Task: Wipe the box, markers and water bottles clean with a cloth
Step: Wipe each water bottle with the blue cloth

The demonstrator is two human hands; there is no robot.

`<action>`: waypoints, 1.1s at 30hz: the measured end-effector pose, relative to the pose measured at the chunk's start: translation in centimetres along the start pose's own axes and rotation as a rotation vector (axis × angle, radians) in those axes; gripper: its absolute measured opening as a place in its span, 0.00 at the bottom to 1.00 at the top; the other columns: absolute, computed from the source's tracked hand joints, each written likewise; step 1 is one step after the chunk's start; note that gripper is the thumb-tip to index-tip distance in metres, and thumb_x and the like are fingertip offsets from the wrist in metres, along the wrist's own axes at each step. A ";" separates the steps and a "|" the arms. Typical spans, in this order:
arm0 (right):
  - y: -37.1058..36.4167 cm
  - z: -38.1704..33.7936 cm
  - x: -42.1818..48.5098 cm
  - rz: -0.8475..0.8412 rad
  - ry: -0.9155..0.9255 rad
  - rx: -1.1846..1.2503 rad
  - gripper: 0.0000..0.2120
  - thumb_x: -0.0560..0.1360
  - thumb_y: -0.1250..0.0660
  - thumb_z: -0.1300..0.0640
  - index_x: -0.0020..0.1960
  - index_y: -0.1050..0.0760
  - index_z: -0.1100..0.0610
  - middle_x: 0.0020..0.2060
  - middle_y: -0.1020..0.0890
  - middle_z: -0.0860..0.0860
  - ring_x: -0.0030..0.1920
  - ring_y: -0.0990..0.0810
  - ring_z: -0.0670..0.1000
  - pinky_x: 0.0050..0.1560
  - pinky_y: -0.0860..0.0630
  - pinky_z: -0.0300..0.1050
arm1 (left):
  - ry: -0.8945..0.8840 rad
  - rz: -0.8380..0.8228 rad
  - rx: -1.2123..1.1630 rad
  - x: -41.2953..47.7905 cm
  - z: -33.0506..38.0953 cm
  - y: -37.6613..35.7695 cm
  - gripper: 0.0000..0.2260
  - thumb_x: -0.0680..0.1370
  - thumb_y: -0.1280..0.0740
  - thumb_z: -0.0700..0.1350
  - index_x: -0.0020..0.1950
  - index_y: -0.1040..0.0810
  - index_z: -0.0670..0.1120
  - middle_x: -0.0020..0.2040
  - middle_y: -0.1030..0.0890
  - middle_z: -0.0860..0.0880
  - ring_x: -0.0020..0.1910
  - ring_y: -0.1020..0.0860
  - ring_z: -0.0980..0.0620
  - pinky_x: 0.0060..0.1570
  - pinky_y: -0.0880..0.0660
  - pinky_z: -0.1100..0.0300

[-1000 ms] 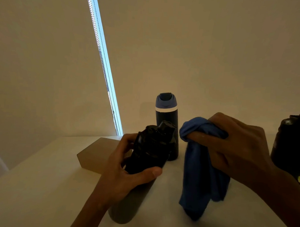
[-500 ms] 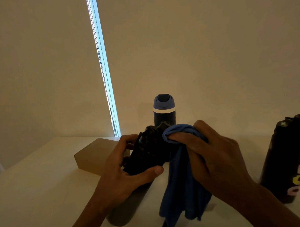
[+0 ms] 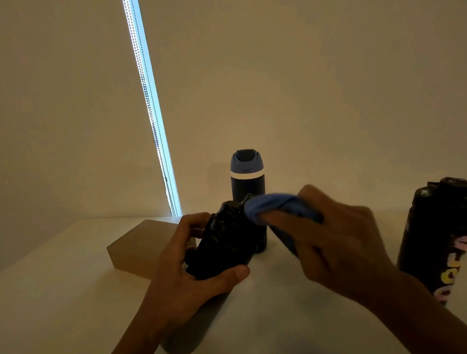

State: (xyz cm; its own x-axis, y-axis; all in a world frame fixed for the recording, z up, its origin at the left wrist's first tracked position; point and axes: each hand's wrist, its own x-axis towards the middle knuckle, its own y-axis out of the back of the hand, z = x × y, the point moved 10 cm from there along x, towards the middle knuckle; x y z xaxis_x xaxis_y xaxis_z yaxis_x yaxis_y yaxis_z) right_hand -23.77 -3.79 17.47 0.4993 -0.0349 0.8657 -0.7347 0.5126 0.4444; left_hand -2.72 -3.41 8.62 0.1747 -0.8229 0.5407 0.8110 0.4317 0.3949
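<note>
My left hand [image 3: 186,278] grips a tilted grey water bottle [image 3: 195,331] just below its black lid [image 3: 227,245], above the pale table [image 3: 50,303]. A blue cloth [image 3: 273,207] is bunched in my right hand [image 3: 330,243] and lies against the top of that lid. Behind them a dark bottle with a blue cap [image 3: 247,174] stands upright. A black bottle with coloured lettering [image 3: 439,237] stands at the right edge. The brown cardboard box [image 3: 137,245] lies flat to the left, partly hidden by my left hand. No markers are visible.
A beige wall rises right behind the table. A bright vertical strip of light with a bead chain [image 3: 150,107] runs down to the table's far edge. The room is dim.
My right hand has carried the cloth leftward from hanging beside the bottle onto its lid. The hanging part of the cloth is now hidden behind the hand. My left hand keeps its grip.
</note>
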 end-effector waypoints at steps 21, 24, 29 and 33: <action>-1.6 0.2 1.4 -0.073 -0.325 0.155 0.20 0.80 0.46 0.49 0.64 0.20 0.48 0.42 0.23 0.45 0.37 0.28 0.40 0.40 0.33 0.28 | -0.048 0.063 0.053 0.1 0.9 0.2 0.34 0.61 0.23 0.71 0.64 0.32 0.72 0.62 0.24 0.69 0.60 0.22 0.68 0.49 0.23 0.69; -1.0 0.1 1.3 -0.091 -0.286 0.156 0.20 0.81 0.47 0.51 0.64 0.20 0.47 0.41 0.27 0.42 0.35 0.30 0.41 0.37 0.35 0.28 | -0.037 0.061 0.050 0.0 0.7 0.0 0.35 0.60 0.23 0.72 0.63 0.33 0.73 0.62 0.24 0.70 0.60 0.23 0.68 0.52 0.24 0.66; -0.2 0.4 1.6 -0.054 -0.193 0.072 0.18 0.79 0.44 0.53 0.55 0.16 0.53 0.39 0.24 0.47 0.31 0.31 0.43 0.36 0.37 0.29 | -0.039 0.078 0.029 0.2 1.2 0.3 0.32 0.61 0.23 0.70 0.61 0.33 0.75 0.61 0.25 0.73 0.59 0.24 0.73 0.48 0.25 0.76; -1.7 -0.2 1.1 -0.070 -0.161 0.081 0.14 0.83 0.48 0.57 0.61 0.27 0.55 0.49 0.23 0.49 0.42 0.24 0.46 0.35 0.24 0.41 | -0.037 0.080 0.013 0.2 0.9 0.7 0.32 0.62 0.22 0.67 0.62 0.32 0.73 0.61 0.23 0.70 0.60 0.22 0.68 0.49 0.23 0.70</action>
State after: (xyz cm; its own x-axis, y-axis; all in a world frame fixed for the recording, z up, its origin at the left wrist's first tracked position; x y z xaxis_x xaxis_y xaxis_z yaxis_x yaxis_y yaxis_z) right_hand -21.88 -4.54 17.58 0.4752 -0.2081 0.8549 -0.7386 0.4337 0.5161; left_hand -2.63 -2.96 9.67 0.2172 -0.7715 0.5980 0.7877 0.5003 0.3594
